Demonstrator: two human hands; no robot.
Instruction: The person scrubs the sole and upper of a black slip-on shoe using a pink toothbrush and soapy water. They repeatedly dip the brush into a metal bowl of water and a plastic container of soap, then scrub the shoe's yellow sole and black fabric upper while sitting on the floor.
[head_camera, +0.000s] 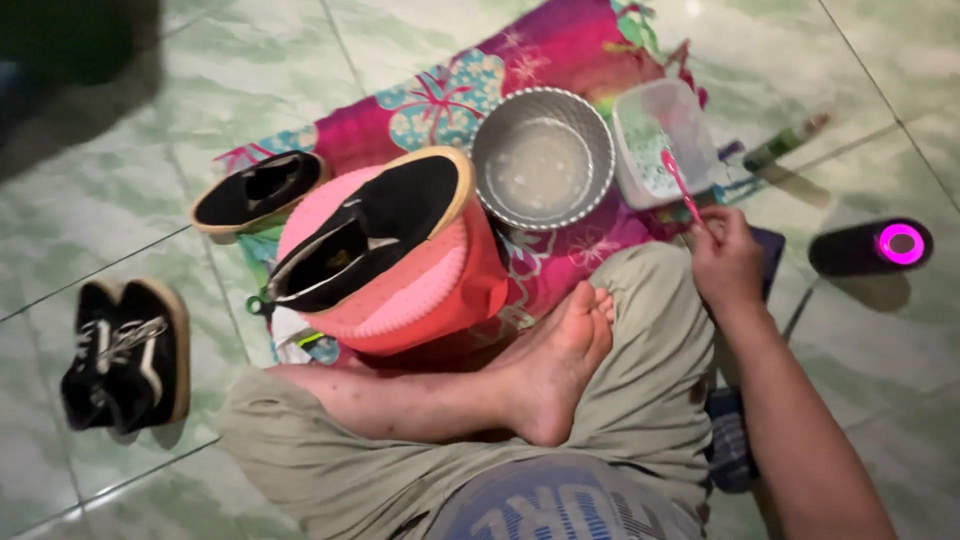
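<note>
Right hand (725, 258) clenched round pink toothbrush (682, 186), bristle end dipped in clear plastic tub (664, 142). Tub sat just right of round metal bowl (543, 157). Black shoe (368, 232) lay on pink bucket (400, 270), touching bowl's left side. Second black shoe (260, 190) further left of bowl. Left hand hidden, grip could not be told. All on bright flowery cloth (560, 45).

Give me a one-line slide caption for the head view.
Seated cross-legged, right hand dips a pink toothbrush toward a clear tub; black shoe rests on pink bucket.
</note>
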